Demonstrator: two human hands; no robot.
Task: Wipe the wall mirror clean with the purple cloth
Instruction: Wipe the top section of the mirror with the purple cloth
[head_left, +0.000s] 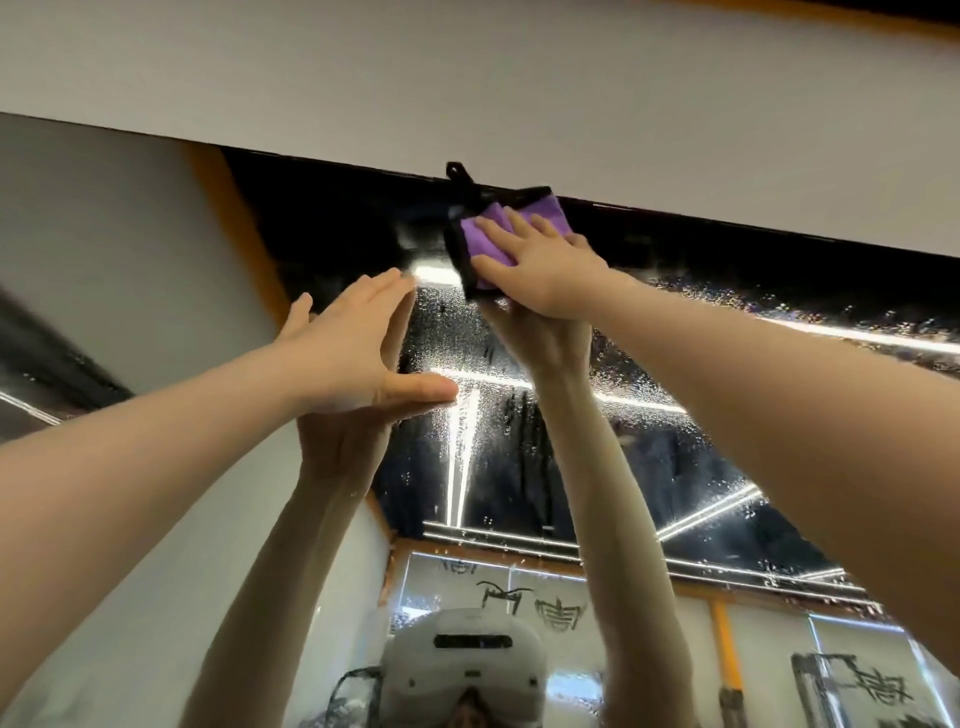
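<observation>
The wall mirror (675, 457) fills the lower view, and its glass is covered in water droplets. A purple cloth (488, 241) with a black border and a black loop lies against the mirror's top edge. My right hand (540, 265) presses flat on the cloth, fingers straight and spread. To the left and lower, my left hand (358, 348) rests open with its palm on the glass, thumb pointing right. Both arms and hands are reflected in the mirror below.
A plain white wall (467, 93) runs above the mirror's top edge. The reflection shows ceiling light strips, an orange-trimmed wall and a white headset (467, 660) at the bottom.
</observation>
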